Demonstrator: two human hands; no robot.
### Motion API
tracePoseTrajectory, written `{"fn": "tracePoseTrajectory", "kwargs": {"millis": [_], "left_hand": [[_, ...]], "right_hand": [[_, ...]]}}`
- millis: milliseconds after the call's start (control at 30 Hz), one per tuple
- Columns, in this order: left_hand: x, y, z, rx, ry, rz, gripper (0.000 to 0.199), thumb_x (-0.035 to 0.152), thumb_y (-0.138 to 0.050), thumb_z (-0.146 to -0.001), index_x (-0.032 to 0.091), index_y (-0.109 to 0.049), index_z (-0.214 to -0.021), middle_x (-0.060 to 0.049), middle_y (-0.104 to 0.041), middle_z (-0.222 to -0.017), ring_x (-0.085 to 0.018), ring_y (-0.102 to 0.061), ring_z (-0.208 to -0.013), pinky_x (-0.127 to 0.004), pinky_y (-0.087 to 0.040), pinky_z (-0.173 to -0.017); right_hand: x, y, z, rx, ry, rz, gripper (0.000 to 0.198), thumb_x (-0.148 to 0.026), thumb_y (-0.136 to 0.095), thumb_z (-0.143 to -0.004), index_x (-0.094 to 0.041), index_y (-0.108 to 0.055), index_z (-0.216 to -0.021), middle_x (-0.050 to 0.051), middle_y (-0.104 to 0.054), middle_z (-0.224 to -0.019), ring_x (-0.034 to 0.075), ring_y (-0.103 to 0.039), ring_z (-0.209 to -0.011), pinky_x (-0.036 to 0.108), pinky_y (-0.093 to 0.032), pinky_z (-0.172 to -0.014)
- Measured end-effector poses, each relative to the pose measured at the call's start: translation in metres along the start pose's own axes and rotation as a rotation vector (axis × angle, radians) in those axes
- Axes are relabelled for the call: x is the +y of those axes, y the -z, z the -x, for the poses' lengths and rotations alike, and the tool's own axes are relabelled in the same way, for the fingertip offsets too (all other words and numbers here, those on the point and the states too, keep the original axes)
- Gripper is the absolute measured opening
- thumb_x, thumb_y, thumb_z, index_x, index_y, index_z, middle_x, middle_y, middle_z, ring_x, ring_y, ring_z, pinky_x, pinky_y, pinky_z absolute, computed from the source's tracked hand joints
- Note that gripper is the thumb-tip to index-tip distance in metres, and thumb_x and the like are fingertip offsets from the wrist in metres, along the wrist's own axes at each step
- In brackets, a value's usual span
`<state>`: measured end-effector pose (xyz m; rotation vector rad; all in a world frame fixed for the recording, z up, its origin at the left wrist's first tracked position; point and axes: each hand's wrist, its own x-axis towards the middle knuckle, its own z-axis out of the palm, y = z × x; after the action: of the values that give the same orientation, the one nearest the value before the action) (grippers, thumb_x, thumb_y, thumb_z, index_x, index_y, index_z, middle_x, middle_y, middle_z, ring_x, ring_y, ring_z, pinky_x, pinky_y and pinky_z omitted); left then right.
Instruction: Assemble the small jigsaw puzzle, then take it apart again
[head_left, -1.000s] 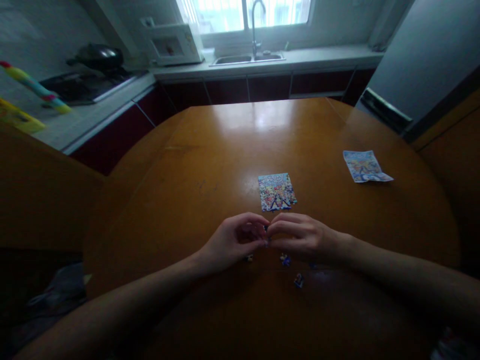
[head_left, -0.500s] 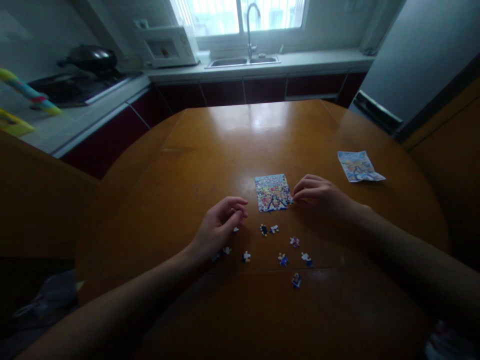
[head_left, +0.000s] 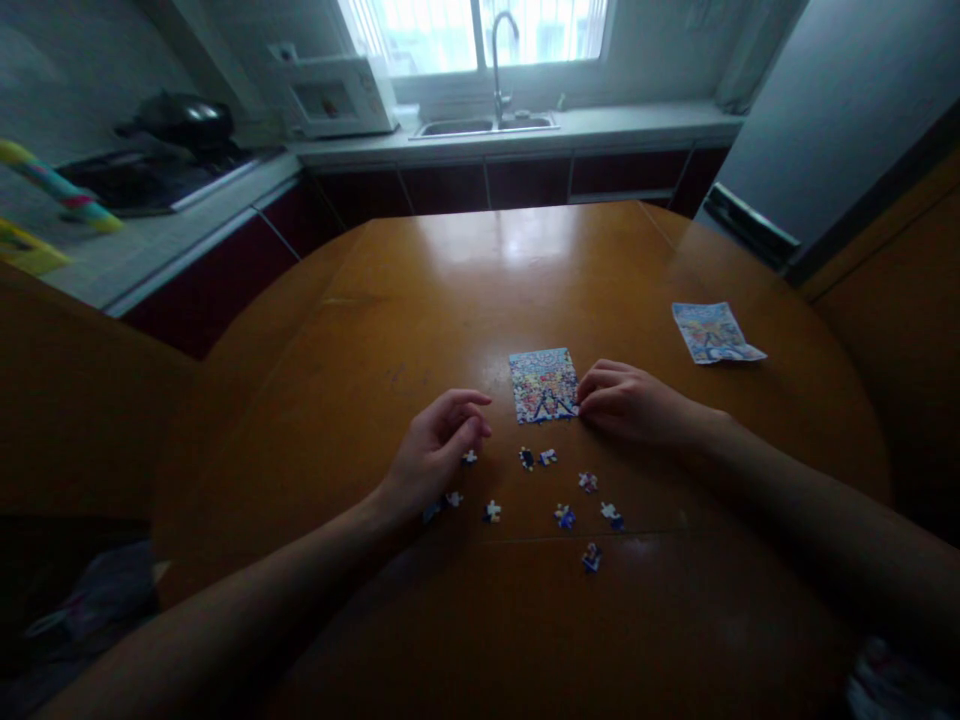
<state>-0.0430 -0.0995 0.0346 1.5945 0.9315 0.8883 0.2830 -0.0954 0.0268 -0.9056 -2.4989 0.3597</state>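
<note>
A partly assembled jigsaw puzzle with a colourful crowded picture lies flat on the wooden table. At its lower right corner my right hand is closed, fingertips pinching a puzzle piece against the edge; the fingers mostly hide this piece. My left hand hovers left of the puzzle, fingers loosely curved and thumb apart, holding nothing. Below the left fingers lies a loose white-backed piece. Several more loose pieces are scattered nearer me, among them a dark piece and a blue piece.
A creased picture sheet rests on the table at the right. Beyond the table are a sink, a microwave, and a stove with a dark pan. A fridge stands at the right.
My right hand has shifted slightly down and left, closer against the puzzle's lower right corner. My left hand has barely moved; its fingers look a little straighter.
</note>
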Motion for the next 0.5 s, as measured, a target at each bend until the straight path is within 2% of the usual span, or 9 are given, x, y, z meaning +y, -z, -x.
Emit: {"fn": "tracePoseTrajectory", "kwargs": {"millis": [233, 500], "left_hand": [[0.0018, -0.0004, -0.0003, 0.030, -0.008, -0.031, 0.021, 0.029, -0.058, -0.095, 0.017, -0.060, -0.113, -0.002, -0.063, -0.082, -0.012, -0.056, -0.069, -0.023, -0.048, -0.062], [0.0000, 0.0021, -0.0024, 0.030, -0.016, -0.028, 0.022, 0.028, -0.058, -0.095, 0.017, -0.060, -0.114, -0.001, -0.062, -0.081, -0.012, -0.056, -0.069, -0.024, -0.048, -0.062]], "right_hand": [[-0.0018, 0.0045, 0.0011, 0.089, -0.083, -0.016, 0.021, -0.017, -0.062, -0.090, -0.029, -0.077, -0.097, 0.007, -0.070, -0.102, 0.023, -0.059, -0.096, 0.042, -0.055, -0.081], [-0.0009, 0.0003, 0.0015, 0.078, -0.059, -0.025, 0.025, -0.016, -0.059, -0.090, -0.031, -0.078, -0.085, 0.006, -0.068, -0.104, 0.024, -0.060, -0.098, 0.045, -0.055, -0.083]]}}
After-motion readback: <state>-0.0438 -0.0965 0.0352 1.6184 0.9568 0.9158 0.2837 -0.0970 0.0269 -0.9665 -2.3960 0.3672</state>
